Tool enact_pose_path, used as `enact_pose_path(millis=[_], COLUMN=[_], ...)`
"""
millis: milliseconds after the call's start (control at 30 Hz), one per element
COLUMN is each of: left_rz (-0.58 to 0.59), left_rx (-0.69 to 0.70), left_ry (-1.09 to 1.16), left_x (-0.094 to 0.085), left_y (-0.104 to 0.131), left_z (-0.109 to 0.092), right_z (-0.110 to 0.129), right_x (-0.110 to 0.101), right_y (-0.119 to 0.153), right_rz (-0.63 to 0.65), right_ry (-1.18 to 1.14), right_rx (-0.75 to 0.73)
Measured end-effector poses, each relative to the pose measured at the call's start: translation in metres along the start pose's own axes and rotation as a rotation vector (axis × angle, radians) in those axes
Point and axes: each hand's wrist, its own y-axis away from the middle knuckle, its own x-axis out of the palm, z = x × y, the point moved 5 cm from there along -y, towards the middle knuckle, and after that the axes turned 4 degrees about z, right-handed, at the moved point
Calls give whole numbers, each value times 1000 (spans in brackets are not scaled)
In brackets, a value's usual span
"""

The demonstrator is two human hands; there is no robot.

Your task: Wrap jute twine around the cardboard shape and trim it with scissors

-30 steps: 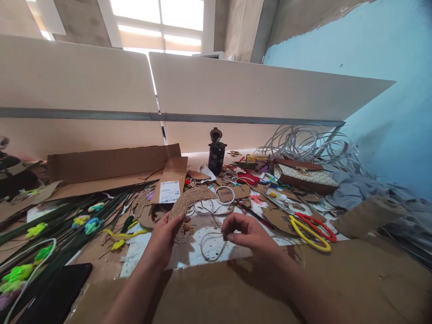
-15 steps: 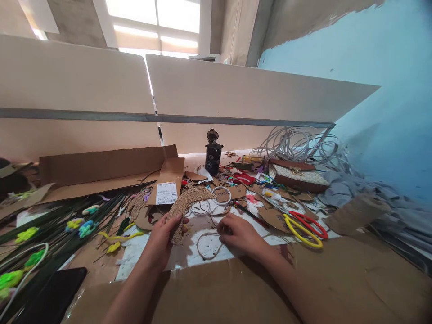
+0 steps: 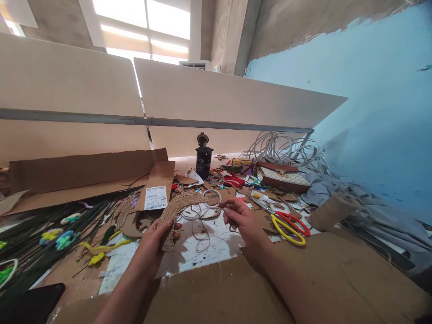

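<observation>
My L hand (image 3: 155,237) grips the curvy rope (image 3: 178,206). My R hand (image 3: 241,219) is bent nr the string (image 3: 203,250); can't tell if it's got it. Scissors (image 3: 284,234) lie to my R, w/ bag (image 3: 283,179) & cup (image 3: 203,164) further back.

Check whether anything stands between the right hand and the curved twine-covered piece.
Nothing visible blocks the right hand from the curved twine-covered piece in the left hand. A white ring shows near the gap between them in this view, but appears to lie behind, out of the way.
</observation>
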Motion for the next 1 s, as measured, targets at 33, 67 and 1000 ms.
enact_pose_path(millis=[33, 67, 1000], left_rz=[13, 23, 199], left_rx=[7, 13, -38], left_ry=[0, 3, -81], left_x=[0, 0, 19], left_y=[0, 0, 0], left_z=[0, 1, 33], right_z=[1, 1, -50], right_x=[0, 1, 45], right_y=[0, 1, 8], right_rz=[9, 21, 169], right_ry=[-38, -70, -199], right_rx=[2, 4, 195])
